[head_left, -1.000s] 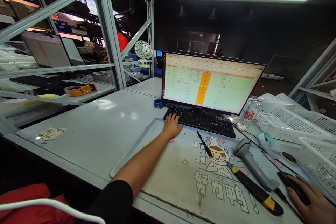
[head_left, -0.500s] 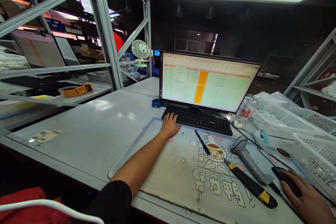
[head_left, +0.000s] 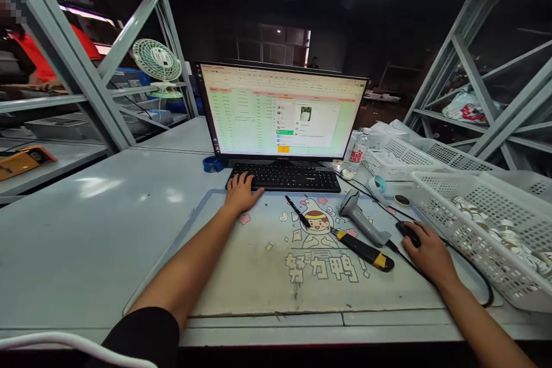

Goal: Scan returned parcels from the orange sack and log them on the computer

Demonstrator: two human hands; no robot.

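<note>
From the left, the white table [head_left: 73, 224] gives a broad stretch of room between the metal rack post [head_left: 81, 69] and the person's left forearm. Its near edge crosses the bottom of the view, with the printed desk mat [head_left: 250, 282] ending just short of it. The left hand [head_left: 242, 191] rests with its fingers apart on the left end of the black keyboard [head_left: 293, 177], by the mat's far edge. The near part of the mat spreads between the two forearms. The right hand [head_left: 431, 253] is curled around the black mouse [head_left: 408, 234] on the mat's right side, where the wall of the near basket [head_left: 487, 247] limits sideways room.

Around this, a white cord [head_left: 77, 345] arches over the near left corner. Past the rack post are an orange object [head_left: 28, 162], another person's red clothing [head_left: 32, 54] and a pale green fan [head_left: 157, 60]. A blue roll [head_left: 213, 164] lies just left of the keyboard, and the lit monitor [head_left: 245, 121] blocks the far side. Between the hands lie a black pen [head_left: 297, 211], a black and yellow cutter [head_left: 364, 251] and a grey scanner [head_left: 364, 219], whose cable runs near and right towards the right forearm. Farther right come a bottle [head_left: 357, 149], the far basket [head_left: 390, 167], a light blue roll [head_left: 377, 184] and a dark roll [head_left: 402, 200]. The near basket holds many small pale containers [head_left: 511, 236]; a right-hand rack [head_left: 470, 75] stands far behind it
</note>
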